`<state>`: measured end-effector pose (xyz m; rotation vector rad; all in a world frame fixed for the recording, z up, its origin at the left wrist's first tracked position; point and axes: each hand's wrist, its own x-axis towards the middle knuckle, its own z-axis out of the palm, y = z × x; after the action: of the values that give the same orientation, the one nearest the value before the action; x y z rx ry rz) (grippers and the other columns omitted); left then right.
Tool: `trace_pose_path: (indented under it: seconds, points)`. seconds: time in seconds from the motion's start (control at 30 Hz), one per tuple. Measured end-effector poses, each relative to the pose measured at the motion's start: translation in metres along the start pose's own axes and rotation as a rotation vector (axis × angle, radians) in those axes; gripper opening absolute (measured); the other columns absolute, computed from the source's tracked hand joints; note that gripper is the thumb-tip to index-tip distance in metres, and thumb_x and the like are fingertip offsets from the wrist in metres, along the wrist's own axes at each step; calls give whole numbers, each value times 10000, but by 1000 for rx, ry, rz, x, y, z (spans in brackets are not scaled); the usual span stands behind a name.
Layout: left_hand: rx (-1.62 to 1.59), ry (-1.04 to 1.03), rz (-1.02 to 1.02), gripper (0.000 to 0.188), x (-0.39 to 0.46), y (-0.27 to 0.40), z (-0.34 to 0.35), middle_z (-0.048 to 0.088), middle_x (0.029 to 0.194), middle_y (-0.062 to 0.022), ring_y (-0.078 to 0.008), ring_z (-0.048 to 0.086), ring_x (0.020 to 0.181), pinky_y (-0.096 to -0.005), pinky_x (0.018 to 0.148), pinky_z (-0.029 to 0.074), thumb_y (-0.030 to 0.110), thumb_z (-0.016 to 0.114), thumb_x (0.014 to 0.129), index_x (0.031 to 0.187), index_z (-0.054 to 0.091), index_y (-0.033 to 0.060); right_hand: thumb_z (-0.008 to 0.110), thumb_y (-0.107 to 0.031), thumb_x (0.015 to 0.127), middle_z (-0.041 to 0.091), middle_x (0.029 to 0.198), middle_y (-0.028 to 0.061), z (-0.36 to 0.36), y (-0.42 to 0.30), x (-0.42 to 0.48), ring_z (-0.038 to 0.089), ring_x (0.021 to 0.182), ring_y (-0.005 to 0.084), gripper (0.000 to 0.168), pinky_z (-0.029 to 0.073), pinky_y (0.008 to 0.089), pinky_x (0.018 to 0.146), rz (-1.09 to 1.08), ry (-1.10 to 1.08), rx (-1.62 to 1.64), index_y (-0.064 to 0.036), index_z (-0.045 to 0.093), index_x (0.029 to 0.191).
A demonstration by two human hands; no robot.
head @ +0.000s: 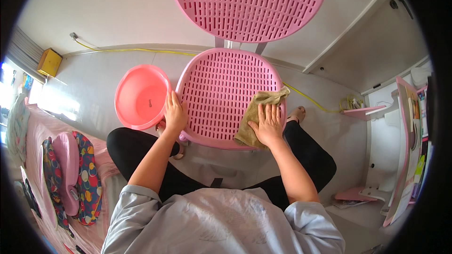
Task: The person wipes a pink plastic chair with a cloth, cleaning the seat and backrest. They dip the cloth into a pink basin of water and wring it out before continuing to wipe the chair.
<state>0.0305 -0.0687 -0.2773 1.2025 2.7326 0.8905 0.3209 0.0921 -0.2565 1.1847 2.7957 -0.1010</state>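
Note:
In front of me stands a pink plastic chair whose slotted seat point(219, 95) faces up, its perforated backrest point(247, 3) rising beyond. My right hand point(269, 125) presses flat on an olive-brown cloth point(249, 120) at the seat's right front part; the cloth's far end is bunched near the right rim. At the left rim of the seat, my left hand point(175, 114) holds the edge, its fingertips close to the basin. That coral-pink plastic basin point(132, 93) is left of the chair, with a small dark mark on its inside bottom.
A yellow cable point(141, 49) runs along the wall base. Left are a pink-covered bed point(102, 148) with patterned cushions point(88, 180) and a yellow box point(49, 62). At right are a door point(374, 38) and a pink-and-white desk unit point(383, 141) holding books. My legs straddle the chair front.

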Motion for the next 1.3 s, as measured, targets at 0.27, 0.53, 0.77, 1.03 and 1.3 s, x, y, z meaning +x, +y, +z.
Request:
trace_pose_path:
  seconds: [0.27, 0.53, 0.77, 1.03, 1.3]
  points:
    - [-139, 16, -94, 599, -9, 1, 12, 371, 1402, -263, -441, 412, 1254, -474, 1027, 390, 177, 483, 944, 1448, 240, -38, 348, -572, 958, 183, 1517, 280, 17, -39, 99, 127, 1406, 492, 812, 63, 546, 1173, -20, 157, 131, 21, 190, 1490]
    - [-99, 8, -85, 608, -12, 3, 9, 378, 1393, -263, -451, 424, 1240, -480, 1011, 404, 161, 495, 929, 1451, 241, -21, 262, -455, 1016, 15, 1595, 124, 9, -158, 212, 57, 1465, 334, 635, 74, 462, 1206, -176, 154, 409, -136, 81, 1534]
    - [-89, 3, -109, 615, -15, -1, 8, 383, 1379, -282, -456, 418, 1241, -480, 1027, 377, 154, 495, 915, 1447, 247, -29, 405, -314, 1006, 301, 1542, 68, 0, -168, 214, 182, 1457, 251, 460, 143, 414, 1203, -645, 158, 398, -151, 421, 1436]
    - [-168, 18, -73, 597, -8, 1, 6, 386, 1363, -302, -468, 408, 1236, -489, 1036, 361, 150, 471, 913, 1437, 262, -45, 315, -229, 1025, 279, 1545, 80, -31, -67, 269, 225, 1443, 224, 463, 118, 392, 1211, -252, 139, 116, -149, 309, 1481]
    - [-169, 50, -50, 590, -14, 0, 7, 410, 1338, -302, -470, 426, 1215, -490, 1023, 370, 141, 483, 910, 1426, 276, -55, 434, -115, 917, 496, 1361, 197, -28, 32, 235, 399, 1332, 319, 378, 241, 441, 1170, -118, 268, 162, 18, 520, 1260]
